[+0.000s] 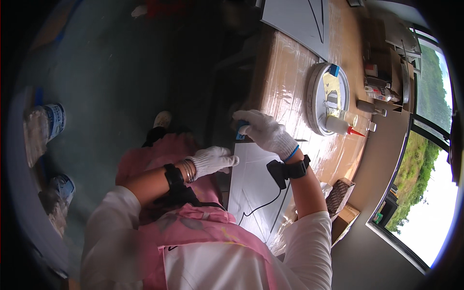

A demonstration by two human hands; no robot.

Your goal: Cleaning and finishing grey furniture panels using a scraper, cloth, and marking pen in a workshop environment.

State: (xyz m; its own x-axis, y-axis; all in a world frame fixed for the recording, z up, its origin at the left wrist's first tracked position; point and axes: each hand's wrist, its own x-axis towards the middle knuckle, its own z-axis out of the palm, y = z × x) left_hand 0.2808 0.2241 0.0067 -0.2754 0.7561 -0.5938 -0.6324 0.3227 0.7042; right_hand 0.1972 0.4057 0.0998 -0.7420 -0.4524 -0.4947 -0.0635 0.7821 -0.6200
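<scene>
In the head view, the person works at a bench (285, 67) whose top is covered with shiny clear film. A white panel (251, 166) lies on it at the near end, close to the person's body, and both gloved hands are at this piece.

The right hand (267, 133) is at the panel's far end, its fingers curled around a small blue block (241, 127), mostly hidden under the glove. The left hand (212, 161) is at the panel's left edge, its fingers reaching toward that edge; whether they pinch it or merely rest against it cannot be told. A thin black cord (261, 207) trails over the panel from the device (279, 172) on the right wrist.

Farther along the bench lies a second white panel (293, 25), with no hand on it. Between the two, toward the wall side, is a round white pan (315, 104) with another blue block (334, 70) at its rim and a red-tipped bottle (337, 125) beside it.

Handling of the near panel seems to be under way. No finished result shows on its face, so how much remains, and whether the farther panel is already done, cannot be judged.
</scene>
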